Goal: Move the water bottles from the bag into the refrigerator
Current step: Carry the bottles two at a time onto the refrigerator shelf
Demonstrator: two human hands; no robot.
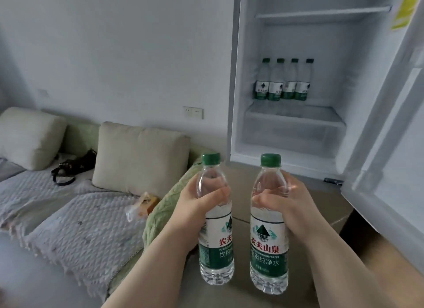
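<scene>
- Bottles are in both hands, upright and side by side but not touching, held in the air in front of the open refrigerator (358, 78).
- The left grip (197, 206) is wrapped around the upper body of the left water bottle (216, 245). The thumb lies across the front and the fingers curl behind.
- The right grip (286, 206) clasps the right water bottle (268, 250) at about the same height, just above the label, with the thumb pointing inward across the clear plastic.
- Both bottles have green caps and green-and-white labels, and they look full.
- Four matching bottles (283, 80) stand in a tight row on the lower shelf (296, 116) inside the refrigerator, towards its left side.
- An upper shelf (321, 14) sits higher up, and the refrigerator door (394, 147) is swung wide to the right, with a yellow sticker (406, 7) near its top.
- Below the held bottles lies a tan, cardboard-like surface (243, 179) that reaches to the foot of the refrigerator.
- To the left is a sofa covered by a pale quilted blanket (80, 216), with two cream cushions (140, 156), a black strapped item (73, 167), a small packet (142, 206) and a green knitted throw (165, 211).
- A wall socket (193, 112) is fixed above the nearer cushion.
</scene>
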